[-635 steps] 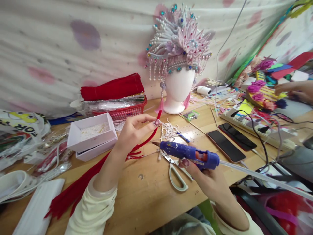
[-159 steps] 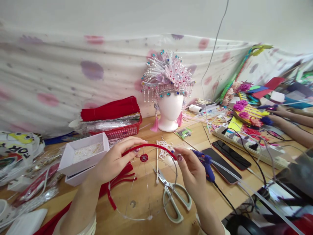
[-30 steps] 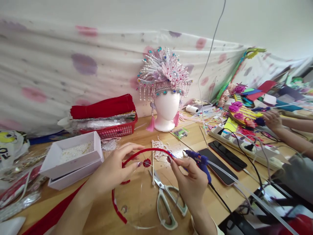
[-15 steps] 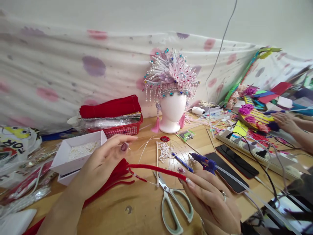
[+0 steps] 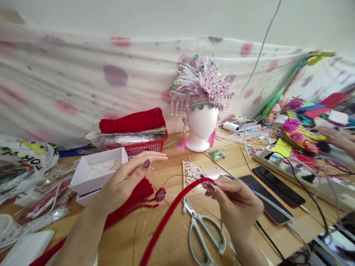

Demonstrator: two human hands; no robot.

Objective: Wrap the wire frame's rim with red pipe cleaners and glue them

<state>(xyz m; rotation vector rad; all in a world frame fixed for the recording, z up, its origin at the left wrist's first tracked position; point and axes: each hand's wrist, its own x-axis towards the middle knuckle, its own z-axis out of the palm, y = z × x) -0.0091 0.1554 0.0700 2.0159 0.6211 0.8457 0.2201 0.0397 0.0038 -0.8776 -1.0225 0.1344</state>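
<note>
My right hand (image 5: pixel 235 207) pinches the upper end of a wire hoop wrapped in red pipe cleaner (image 5: pixel 172 214), which slants down toward me over the wooden table (image 5: pixel 172 244). My left hand (image 5: pixel 126 181) hovers beside the hoop's thin wire spokes, fingers stretched out and apart, near the small red hub (image 5: pixel 160 194). I cannot tell if its lower fingers touch a wire. Pale green scissors (image 5: pixel 203 234) lie on the table under my right hand.
A beaded pink headdress on a white mannequin head (image 5: pixel 201 99) stands at the back. A red basket (image 5: pixel 138 146), a white box of pearls (image 5: pixel 98 171), red pipe cleaners (image 5: pixel 130 201) and two phones (image 5: pixel 274 197) surround my hands. Another person's hand (image 5: pixel 335 136) works at far right.
The hoop has turned: its red-wrapped rim went from lying across between my hands to slanting toward me. My right hand shifted to pinch its top end; the left hand opened wider.
</note>
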